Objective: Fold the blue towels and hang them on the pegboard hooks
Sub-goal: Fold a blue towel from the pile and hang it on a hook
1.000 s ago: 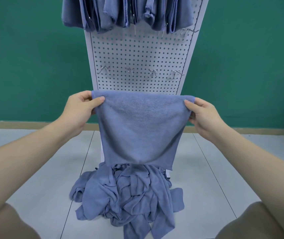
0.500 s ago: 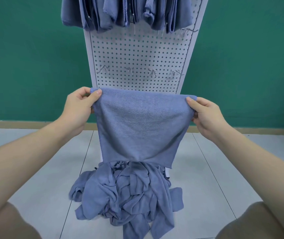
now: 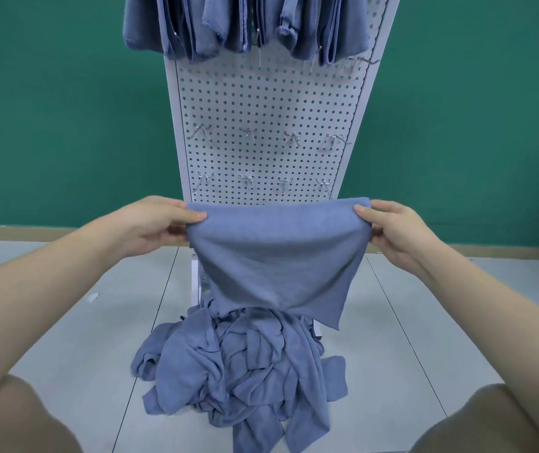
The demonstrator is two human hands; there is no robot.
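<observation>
The left hand (image 3: 155, 225) and right hand (image 3: 392, 228) each pinch a top corner of a folded blue towel (image 3: 278, 256), thumbs over its front, holding it spread in front of the white pegboard (image 3: 268, 103). Its lower edge hangs just above a crumpled heap of towels (image 3: 242, 371) on the floor (image 3: 65, 322). Hung towels (image 3: 245, 24) fill the top hooks, cut off by the frame edge. Two rows of bare hooks (image 3: 248, 134) sit below; the board's foot is hidden behind the cloth.

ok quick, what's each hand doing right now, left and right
Left hand: closed grip, thumb pinching the top left corner of the folded blue towel.
Right hand: closed grip, thumb pinching the towel's top right corner.
</observation>
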